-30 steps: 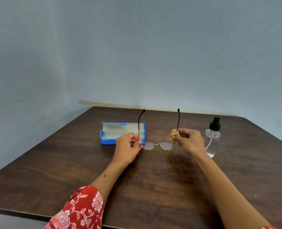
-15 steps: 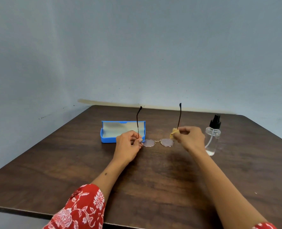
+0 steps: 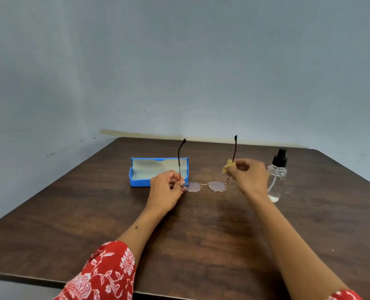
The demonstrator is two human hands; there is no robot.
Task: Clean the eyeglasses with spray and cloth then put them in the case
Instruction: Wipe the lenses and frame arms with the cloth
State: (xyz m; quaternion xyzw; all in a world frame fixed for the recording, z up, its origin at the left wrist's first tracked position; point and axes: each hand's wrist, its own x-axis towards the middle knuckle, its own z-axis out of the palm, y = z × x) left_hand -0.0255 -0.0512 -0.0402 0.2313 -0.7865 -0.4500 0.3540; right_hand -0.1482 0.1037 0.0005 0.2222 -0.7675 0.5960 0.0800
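Wiping looks underway: eyeglasses [image 3: 205, 186] are pinched by the left hand [image 3: 166, 189], yellow cloth [image 3: 227, 166] rubbed up one temple by the right hand [image 3: 250, 176]. Blue case [image 3: 136, 181] sits open, not yet filled.

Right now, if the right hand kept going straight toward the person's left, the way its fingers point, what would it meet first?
Probably the right temple arm of the eyeglasses: the right hand pinches the yellow cloth right beside it. Whether they already touch is unclear.

One head-worn view, forward and down.
It looks along both forearms; the table [image 3: 201, 234] stretches close beyond the fingers [image 3: 180, 182].
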